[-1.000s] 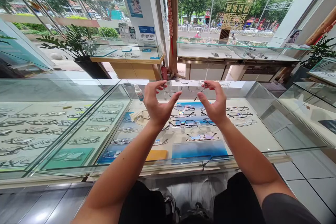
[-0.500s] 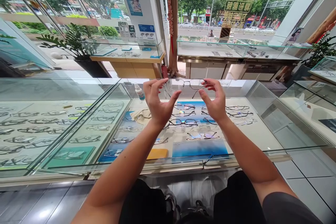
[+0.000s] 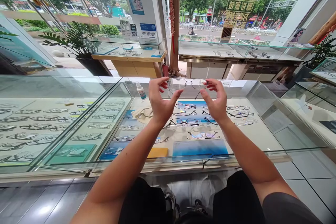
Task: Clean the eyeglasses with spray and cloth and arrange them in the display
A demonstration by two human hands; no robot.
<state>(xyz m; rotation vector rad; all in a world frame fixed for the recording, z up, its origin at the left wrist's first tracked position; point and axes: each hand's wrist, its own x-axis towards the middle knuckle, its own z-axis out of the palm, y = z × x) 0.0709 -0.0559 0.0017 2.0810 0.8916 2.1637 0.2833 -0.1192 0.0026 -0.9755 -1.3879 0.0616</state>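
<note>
A pair of thin-framed eyeglasses [image 3: 188, 83] is held up level above the glass showcase, lenses facing away from me and temples pointing back. My left hand [image 3: 163, 100] grips the frame's left end with its fingers, the thumb standing apart. At the right end, the fingers of my right hand [image 3: 215, 101] close on the frame near the hinge. Beneath my hands, inside the showcase, lie several rows of glasses, among them a dark-rimmed pair [image 3: 184, 122] and a thin-rimmed pair [image 3: 203, 135]. A beige cloth [image 3: 143, 115] lies left of my left wrist.
A spray bottle [image 3: 141, 91] stands behind the cloth on the left. The glass showcase [image 3: 265, 119] has upright side panes and a front edge close to my legs. A yellow case [image 3: 158, 153] and a blue board [image 3: 200, 148] lie near its front. More display counters [image 3: 210, 57] stand by the window.
My left hand has shifted slightly right with the eyeglasses still held between both hands. The view has moved a little; the glasses in the showcase stay in place.
</note>
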